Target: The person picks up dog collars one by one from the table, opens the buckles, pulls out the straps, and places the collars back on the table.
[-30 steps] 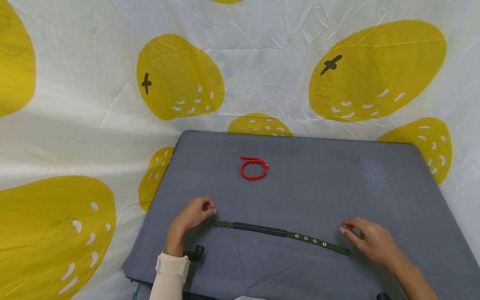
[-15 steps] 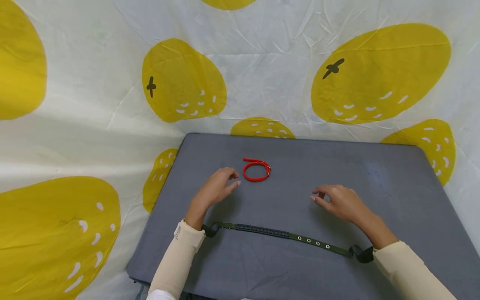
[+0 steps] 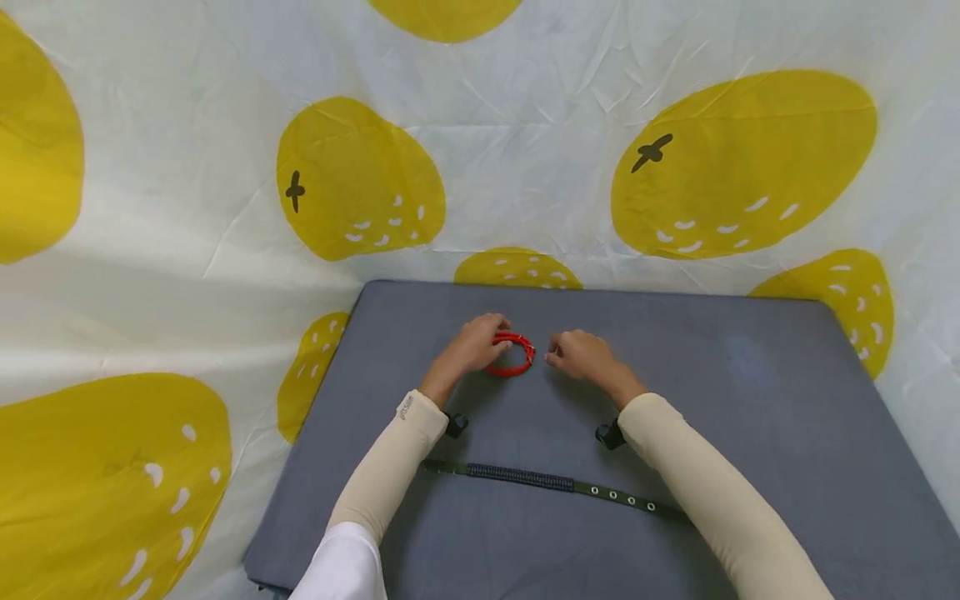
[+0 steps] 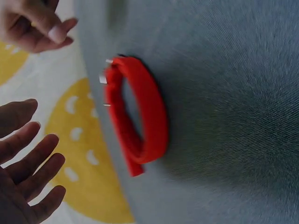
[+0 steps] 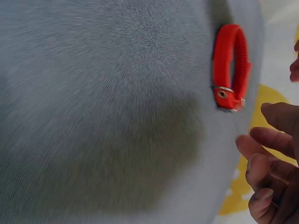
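A red collar [image 3: 510, 372] with a metal buckle [image 5: 223, 93] lies fastened in a loop on the grey padded tabletop. My left hand [image 3: 472, 343] hovers at the loop's left side and overlaps it in the head view. Its fingers are spread in the left wrist view, with space between them and the red band [image 4: 152, 116]. Just to the right of the loop is my right hand [image 3: 587, 357], fingers loosely bent and nothing in them. Behind both wrists, nearer the body, a dark green collar [image 3: 517, 477] with metal eyelets is stretched out flat, its right end hidden by the right sleeve.
The grey tabletop [image 3: 750, 433] ends at a far edge against a white cloth [image 3: 525, 183] printed with yellow fruit shapes. Black wrist-camera mounts [image 3: 611, 433] stick out under the wrists, above the table.
Both hands have left the ends of the green collar and moved forward and inward to either side of the red collar. The two collars stay where they were.
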`<state>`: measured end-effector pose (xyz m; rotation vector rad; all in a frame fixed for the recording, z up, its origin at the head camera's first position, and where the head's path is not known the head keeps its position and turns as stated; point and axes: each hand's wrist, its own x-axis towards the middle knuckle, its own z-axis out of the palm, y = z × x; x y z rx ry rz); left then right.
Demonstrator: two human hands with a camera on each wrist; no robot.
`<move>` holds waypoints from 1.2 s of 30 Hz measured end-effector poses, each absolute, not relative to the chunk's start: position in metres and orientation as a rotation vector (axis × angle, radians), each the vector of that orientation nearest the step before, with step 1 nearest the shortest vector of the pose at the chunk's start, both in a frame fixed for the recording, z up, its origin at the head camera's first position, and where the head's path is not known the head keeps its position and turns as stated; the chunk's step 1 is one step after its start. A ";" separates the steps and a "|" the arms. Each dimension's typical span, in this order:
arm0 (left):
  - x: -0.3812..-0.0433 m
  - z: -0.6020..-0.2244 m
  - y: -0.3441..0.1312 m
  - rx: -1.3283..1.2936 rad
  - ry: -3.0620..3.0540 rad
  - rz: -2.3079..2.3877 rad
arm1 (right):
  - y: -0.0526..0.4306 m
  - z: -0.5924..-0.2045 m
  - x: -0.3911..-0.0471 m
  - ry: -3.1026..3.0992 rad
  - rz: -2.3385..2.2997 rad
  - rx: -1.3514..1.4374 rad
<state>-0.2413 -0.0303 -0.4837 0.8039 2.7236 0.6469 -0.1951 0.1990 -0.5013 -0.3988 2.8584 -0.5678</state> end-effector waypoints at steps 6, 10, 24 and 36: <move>-0.257 -0.516 -0.022 0.748 2.695 0.483 | 0.173 -0.530 -0.213 2.860 -0.533 -0.254; -0.260 -0.532 -0.019 0.709 2.692 0.342 | 0.157 -0.543 -0.214 2.882 -0.529 -0.176; -0.265 -0.545 -0.018 0.749 2.816 0.144 | 0.149 -0.550 -0.221 2.983 -0.568 -0.119; -0.257 -0.523 -0.014 0.870 2.830 0.200 | 0.166 -0.541 -0.220 2.973 -0.654 -0.169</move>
